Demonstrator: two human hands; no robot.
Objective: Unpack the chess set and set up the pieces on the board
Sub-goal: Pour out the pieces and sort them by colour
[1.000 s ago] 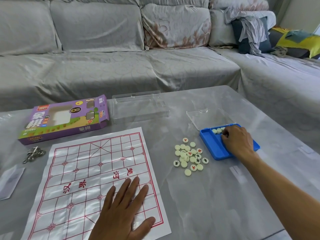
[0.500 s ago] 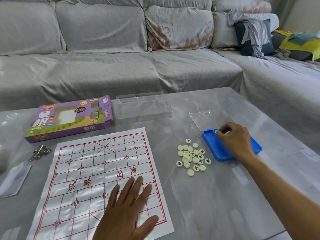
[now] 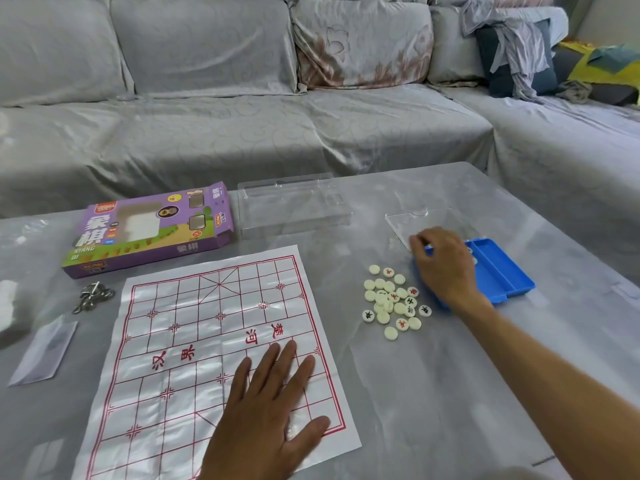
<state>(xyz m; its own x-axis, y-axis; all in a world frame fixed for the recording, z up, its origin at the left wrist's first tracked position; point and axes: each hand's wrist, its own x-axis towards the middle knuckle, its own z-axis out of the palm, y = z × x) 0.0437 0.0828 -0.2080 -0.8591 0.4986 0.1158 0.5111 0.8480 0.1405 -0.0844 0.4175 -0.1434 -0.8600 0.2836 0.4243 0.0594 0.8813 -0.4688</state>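
The paper chess board (image 3: 194, 341), white with red lines, lies flat on the table. My left hand (image 3: 266, 414) rests on its near right part with the fingers spread and straight. A pile of several cream round chess pieces (image 3: 394, 301) sits on the table right of the board. Just beyond it is the blue tray (image 3: 502, 275), with a couple of pieces still visible inside. My right hand (image 3: 445, 265) covers the tray's left half, its fingers curled over the far left corner and gripping the edge. What lies under the palm is hidden.
The purple chess box (image 3: 149, 230) lies behind the board, with a clear plastic insert (image 3: 294, 206) to its right. A clear lid (image 3: 433, 221) lies behind the tray. A metal chain puzzle (image 3: 91, 296) and a small plastic bag (image 3: 45, 351) sit left of the board. A grey sofa stands behind the table.
My right hand has moved from the pieces at the middle of the tray's far side to its far left corner. My left hand has stayed flat on the board.
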